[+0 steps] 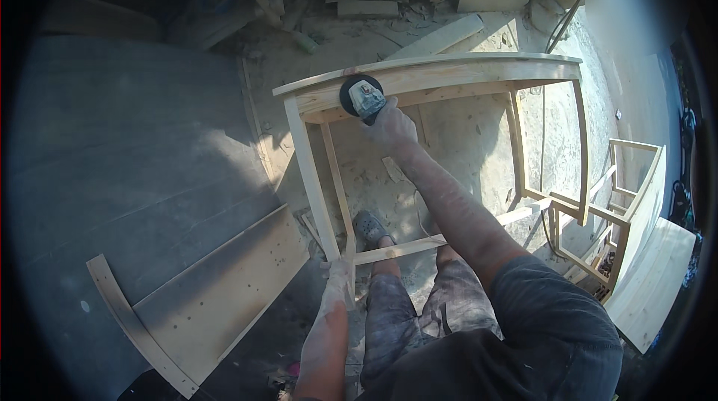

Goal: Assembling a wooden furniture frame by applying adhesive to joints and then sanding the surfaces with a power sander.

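Note:
A pale wooden frame (479, 74) with long rails and slim legs stands on its side in front of me. My right hand (394, 129) is closed around the body of an angle grinder (366, 98) fitted with a dark round disc. The disc lies against the face of the frame's far rail, left of its middle. Dust covers my left hand (339, 275), which is wrapped round the near left corner of the frame, where a leg meets the lower rail. Its fingers show only in part.
To the left lie a wide wooden board (224, 285) and a curved wooden strip (138, 322). Another wooden frame (636, 207) stands at the right, beside a pale panel (654, 281). Scrap planks (366, 7) lie at the back. A dark cable (577, 5) hangs at the upper right. My clog (368, 229) is inside the frame.

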A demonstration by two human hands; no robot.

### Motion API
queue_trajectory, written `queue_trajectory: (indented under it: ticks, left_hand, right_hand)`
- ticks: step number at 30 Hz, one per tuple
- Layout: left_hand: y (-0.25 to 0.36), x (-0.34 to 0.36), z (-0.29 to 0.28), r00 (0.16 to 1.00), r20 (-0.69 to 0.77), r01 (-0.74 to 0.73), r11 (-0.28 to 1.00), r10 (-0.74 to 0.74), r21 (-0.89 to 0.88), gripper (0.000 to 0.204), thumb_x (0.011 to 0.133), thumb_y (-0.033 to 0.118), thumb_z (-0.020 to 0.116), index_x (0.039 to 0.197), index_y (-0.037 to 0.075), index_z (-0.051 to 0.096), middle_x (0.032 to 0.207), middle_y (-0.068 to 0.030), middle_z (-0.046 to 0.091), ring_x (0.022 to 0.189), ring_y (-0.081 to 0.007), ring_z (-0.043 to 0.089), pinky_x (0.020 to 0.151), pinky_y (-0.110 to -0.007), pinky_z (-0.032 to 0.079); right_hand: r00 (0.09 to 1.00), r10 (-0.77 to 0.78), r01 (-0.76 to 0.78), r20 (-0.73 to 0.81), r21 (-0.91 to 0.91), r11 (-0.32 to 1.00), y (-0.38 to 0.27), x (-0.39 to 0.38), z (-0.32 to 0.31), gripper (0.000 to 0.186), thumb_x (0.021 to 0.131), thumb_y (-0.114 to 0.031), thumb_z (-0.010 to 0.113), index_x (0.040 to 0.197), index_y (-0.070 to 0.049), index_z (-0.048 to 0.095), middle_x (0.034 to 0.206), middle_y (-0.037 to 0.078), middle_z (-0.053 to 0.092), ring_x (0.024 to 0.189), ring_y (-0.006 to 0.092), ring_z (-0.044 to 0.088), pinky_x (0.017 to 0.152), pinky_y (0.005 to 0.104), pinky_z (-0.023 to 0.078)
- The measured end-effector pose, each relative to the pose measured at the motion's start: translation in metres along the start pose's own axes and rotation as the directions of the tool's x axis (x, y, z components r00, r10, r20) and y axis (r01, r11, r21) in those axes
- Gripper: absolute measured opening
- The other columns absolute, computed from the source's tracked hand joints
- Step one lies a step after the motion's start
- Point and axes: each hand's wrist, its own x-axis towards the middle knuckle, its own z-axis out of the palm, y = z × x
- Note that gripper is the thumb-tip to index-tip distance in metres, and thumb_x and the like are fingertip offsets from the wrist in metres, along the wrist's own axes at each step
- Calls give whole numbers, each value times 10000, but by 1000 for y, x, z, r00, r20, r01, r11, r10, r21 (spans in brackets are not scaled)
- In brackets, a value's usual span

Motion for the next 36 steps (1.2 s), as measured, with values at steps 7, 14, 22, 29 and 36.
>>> queue_trajectory:
  ticks: [7,14,22,29,36]
  left_hand:
    - [17,-4,0,944,-311,154,980,-108,126,1060,845,593,719,1542,10,172,1523,-297,374,1352,-381,489,1071,-469,456]
    - [-1,-8,-61,962,-268,30,996,-52,-85,994,832,552,747,1445,-53,251,1384,-326,430,1334,-419,466,1136,-484,392]
    - [295,-202,45,678,-384,-626,766,627,145,545,1016,511,587,1200,6,677,1145,-204,693,1066,-349,669,944,-446,522]
    - [412,-190,25,822,105,-395,693,559,-603,867,856,738,684,1294,-7,610,1191,-137,683,953,-264,700,745,-416,572]
    - [437,-220,154,743,29,-663,741,669,-108,863,799,783,681,961,-60,771,908,-266,753,978,-361,740,859,-423,547]
  right_hand:
    - [952,226,-236,-204,-26,971,157,12,-112,788,800,-477,805,1250,49,428,1107,273,703,1060,418,703,938,489,547]
    - [914,328,-277,-241,221,935,157,32,-140,845,816,-511,785,1283,93,421,1127,287,694,1047,398,711,895,469,564]
    - [998,-39,41,42,-31,999,50,14,-24,790,805,-515,800,1226,49,442,1088,278,678,1018,429,712,871,471,593]
    - [985,-156,157,72,-12,988,5,9,-1,455,999,-327,558,1231,51,457,1092,290,669,985,446,716,833,484,600]
    - [1000,22,-23,2,51,998,136,2,-75,722,930,-499,624,1324,79,444,1194,328,647,1097,471,672,934,516,543]
